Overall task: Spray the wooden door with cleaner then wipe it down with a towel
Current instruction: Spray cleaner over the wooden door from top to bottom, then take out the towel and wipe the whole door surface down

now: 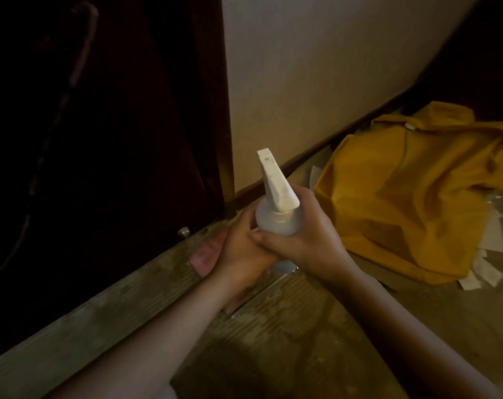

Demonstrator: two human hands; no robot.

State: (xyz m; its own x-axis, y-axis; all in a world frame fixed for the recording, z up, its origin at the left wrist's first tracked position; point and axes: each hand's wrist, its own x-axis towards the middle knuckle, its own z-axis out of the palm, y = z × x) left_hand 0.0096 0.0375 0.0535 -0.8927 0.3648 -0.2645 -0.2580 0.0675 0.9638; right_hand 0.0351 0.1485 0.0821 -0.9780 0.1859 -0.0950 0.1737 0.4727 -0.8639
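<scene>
Spraying looks to be the step in hand: left hand [244, 246] and right hand [305, 234] fingers grip the spray bottle [276, 224] at centre. The door [106, 139] stands at ten o'clock, so the nozzle [270, 171] probably needs turning toward it.

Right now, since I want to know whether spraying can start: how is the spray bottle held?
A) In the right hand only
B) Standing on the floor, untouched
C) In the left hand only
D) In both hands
D: the right hand wraps the body of the spray bottle, and the left hand grips it from the other side, with the nozzle pointing up and away.
</scene>
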